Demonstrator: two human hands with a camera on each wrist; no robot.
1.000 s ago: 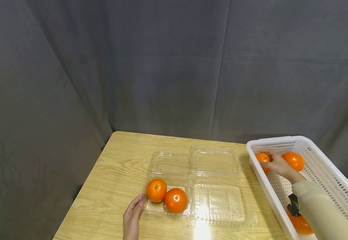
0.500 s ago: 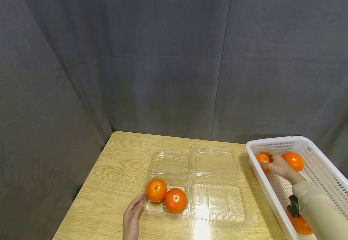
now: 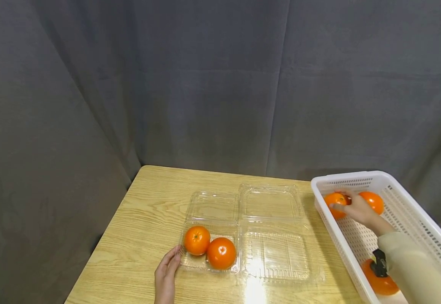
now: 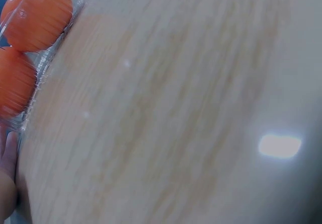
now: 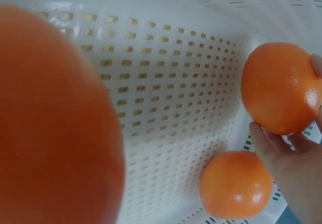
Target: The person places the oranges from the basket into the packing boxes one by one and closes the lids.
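Note:
In the head view, my left hand (image 3: 166, 272) touches the near left edge of a clear plastic clamshell box (image 3: 228, 267) with nearly straight fingers. Two oranges, one at the left (image 3: 196, 240) and one at the right (image 3: 221, 253), sit side by side in this box. Inside the white basket, my right hand (image 3: 361, 211) holds an orange (image 3: 335, 205) near the far left corner. The right wrist view shows fingers and thumb curled around this orange (image 5: 282, 88). Another orange (image 3: 372, 202) lies close by in the basket.
A second clear clamshell box (image 3: 277, 253) lies with its lid folded back, beside the first. The slotted white basket (image 3: 342, 249) stands at the table's right. Another orange (image 3: 380, 278) lies under the right wrist camera. A grey curtain (image 3: 212, 84) hangs behind the wooden table (image 3: 136, 219).
My right hand has shifted slightly right with the orange in its grip, drawing it a little away from the basket's left wall. My left hand stays at the box.

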